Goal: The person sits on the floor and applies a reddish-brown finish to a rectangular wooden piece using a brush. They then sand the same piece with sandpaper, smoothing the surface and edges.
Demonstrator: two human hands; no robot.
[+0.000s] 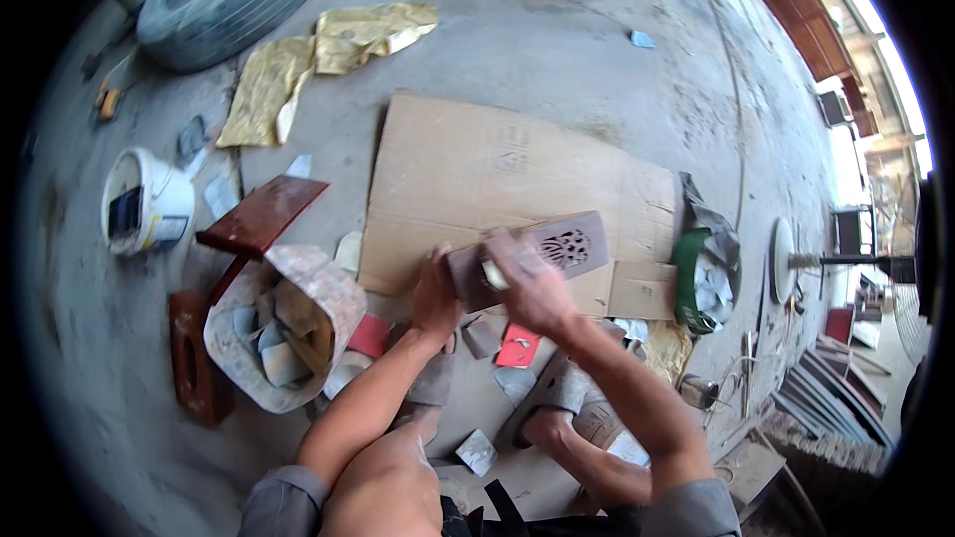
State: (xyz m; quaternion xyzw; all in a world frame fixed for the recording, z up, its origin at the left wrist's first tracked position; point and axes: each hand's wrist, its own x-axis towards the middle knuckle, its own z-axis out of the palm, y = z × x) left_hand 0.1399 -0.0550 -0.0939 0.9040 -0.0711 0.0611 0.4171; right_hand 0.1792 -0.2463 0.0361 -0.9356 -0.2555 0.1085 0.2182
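A brownish-purple wooden panel with a carved openwork pattern is held tilted over the near edge of a flat cardboard sheet. My left hand grips the panel's left end, its fingers partly hidden behind the wood. On the panel's face, left of the cut-out pattern, lies my right hand, smeared by motion. Its fingers close around a small pale piece, whose kind is too blurred to make out. Below the panel, a red card-like piece and grey scraps lie between my feet.
At left stand a bin of scraps, a dark red board, a white bucket and a tire. Gold sheets lie beyond. A green container, a fan and stacked slats are at right.
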